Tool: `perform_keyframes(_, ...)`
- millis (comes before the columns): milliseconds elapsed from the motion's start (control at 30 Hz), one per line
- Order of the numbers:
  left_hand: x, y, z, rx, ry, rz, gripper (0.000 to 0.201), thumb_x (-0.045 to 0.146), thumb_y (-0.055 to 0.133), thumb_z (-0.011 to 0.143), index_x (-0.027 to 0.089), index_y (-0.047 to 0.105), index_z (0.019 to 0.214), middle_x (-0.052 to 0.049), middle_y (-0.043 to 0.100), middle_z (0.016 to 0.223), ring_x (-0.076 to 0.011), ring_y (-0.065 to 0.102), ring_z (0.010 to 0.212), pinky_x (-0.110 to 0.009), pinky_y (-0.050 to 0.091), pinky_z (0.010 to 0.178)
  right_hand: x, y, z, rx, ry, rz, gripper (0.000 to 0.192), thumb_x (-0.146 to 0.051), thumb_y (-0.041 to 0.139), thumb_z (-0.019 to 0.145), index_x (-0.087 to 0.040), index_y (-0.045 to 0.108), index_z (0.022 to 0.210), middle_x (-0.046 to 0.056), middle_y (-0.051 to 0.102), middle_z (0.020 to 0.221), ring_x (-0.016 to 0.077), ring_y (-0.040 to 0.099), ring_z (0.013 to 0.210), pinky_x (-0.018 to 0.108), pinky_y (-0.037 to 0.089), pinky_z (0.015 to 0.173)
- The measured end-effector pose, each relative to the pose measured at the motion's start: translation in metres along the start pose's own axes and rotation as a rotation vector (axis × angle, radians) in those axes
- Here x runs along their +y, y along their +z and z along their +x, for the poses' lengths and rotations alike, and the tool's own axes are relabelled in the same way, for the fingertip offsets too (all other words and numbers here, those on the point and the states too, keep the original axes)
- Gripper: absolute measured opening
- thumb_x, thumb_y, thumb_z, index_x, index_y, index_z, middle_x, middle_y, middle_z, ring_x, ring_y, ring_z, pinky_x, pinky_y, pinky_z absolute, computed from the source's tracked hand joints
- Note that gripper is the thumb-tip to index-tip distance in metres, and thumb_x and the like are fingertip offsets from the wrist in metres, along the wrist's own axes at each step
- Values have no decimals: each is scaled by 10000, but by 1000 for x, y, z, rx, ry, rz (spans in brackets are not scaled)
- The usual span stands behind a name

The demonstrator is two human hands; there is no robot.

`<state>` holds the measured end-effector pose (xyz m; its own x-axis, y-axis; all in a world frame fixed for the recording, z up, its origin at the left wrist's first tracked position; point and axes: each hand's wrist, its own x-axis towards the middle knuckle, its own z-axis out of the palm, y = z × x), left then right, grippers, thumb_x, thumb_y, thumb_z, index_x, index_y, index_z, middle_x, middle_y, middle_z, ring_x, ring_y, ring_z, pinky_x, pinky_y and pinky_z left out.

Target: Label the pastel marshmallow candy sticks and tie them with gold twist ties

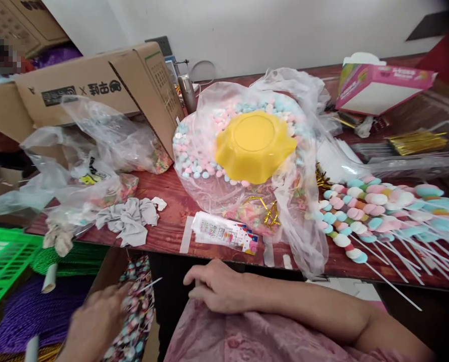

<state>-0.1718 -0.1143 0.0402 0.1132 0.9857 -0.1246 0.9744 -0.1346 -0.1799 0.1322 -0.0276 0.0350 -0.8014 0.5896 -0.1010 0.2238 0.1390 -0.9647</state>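
My left hand (99, 314) is blurred, reaching low over a box of marshmallow skewers (133, 311) beside the table. A thin white stick (151, 284) juts out near its fingertips; whether the fingers grip it cannot be made out. My right hand (218, 286) is in front of my pink clothing (224, 334), just below the table edge, fingers loosely bent and apart, nothing in them. Nearest to it on the table is a stack of printed wrappers (224, 234). Beyond lies a clear bag of pastel marshmallows (194, 156), with an upturned yellow bowl (254, 143) on top.
Finished-looking marshmallow skewers (375, 211) are piled at the right, sticks over the edge. Left are a cardboard box (96, 85), plastic bags (107, 136), a grey cloth (129, 218) and a green basket (5, 261). A pink carton (382, 88) stands at the back right.
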Motion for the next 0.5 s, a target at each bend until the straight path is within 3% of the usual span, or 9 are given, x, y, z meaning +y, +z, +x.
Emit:
perform_keyframes(33,-5,-1,1,17,-84,85,379,169,453,826,191,718,1096,-149,713,965,-343,686,835,-480,572,622,1,-5,-8,-11,-62,-183,148,-137,587,763,-166,637,900,9,646,729,134,561,653,261,404,612)
perform_keyframes(100,7,-6,20,143,34,44,355,251,489,854,173,692,1135,-165,681,1066,-351,650,946,-490,566,722,0,-14,-22,-15,-209,-553,153,-105,555,769,-160,649,878,39,667,794,155,570,704,279,381,597)
perform_keyframes(167,51,-16,57,300,317,-112,351,276,524,873,194,657,1188,-155,634,1202,-320,586,1109,-474,524,915,-2,-24,-33,88,-338,-756,125,-113,521,790,-165,633,811,34,648,739,155,556,671,285,364,557)
perform_keyframes(267,139,-36,113,434,613,-208,358,146,484,869,185,638,1190,-152,604,1253,-292,552,1145,-453,490,969,-8,-47,-55,463,-439,-872,171,-120,456,840,-173,611,791,27,610,669,154,530,628,289,387,569)
perform_keyframes(367,192,-48,145,293,660,-188,404,68,463,818,168,635,1169,-134,633,1179,-283,584,1034,-434,526,860,-11,-85,-102,843,-336,-998,236,-60,419,868,-176,622,899,40,651,734,158,559,673,290,431,639)
perform_keyframes(433,198,-44,154,247,655,-178,434,30,438,805,159,631,1172,-129,641,1163,-275,593,1015,-422,525,844,-11,-115,-147,1041,-197,-1136,216,-70,483,876,-180,635,983,56,692,825,169,597,747,290,453,684)
perform_keyframes(500,192,-34,157,302,665,-185,476,-2,407,813,152,612,1214,-132,637,1191,-269,595,1043,-410,514,863,-10,-143,-196,1224,23,-1334,162,-111,549,874,-189,660,962,77,706,871,196,603,793,310,445,704)
